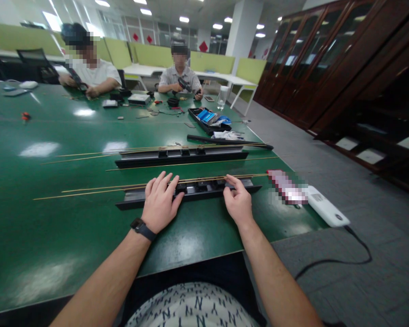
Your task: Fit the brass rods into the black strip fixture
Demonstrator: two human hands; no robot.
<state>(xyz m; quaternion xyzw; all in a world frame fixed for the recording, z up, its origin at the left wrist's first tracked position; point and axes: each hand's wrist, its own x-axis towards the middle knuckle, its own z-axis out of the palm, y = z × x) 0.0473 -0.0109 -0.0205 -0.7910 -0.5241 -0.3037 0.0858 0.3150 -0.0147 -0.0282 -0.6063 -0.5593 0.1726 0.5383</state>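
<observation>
A long black channel point(204, 195) with a grey metallic inside lies across the green table in front of me. Thin golden rods point(98, 188) run lengthwise over it and stick out past its left end. My left hand point(162, 202) lies over the left half of the channel, fingers stretched out across the rods and thumb along the front wall. On the right half, my right hand point(238, 200) has curled fingers at the rods and the thumb against the front wall, gripping the channel. Black pieces point(202, 185) sit inside the channel between my hands.
A second black channel point(184, 159) with rods lies behind. A loose rod point(191, 163) lies between the channels. To the right are a red-edged phone point(282, 184) and a white power bank point(327, 206) with a cable. A black tray point(209, 121) stands farther back; two people sit across.
</observation>
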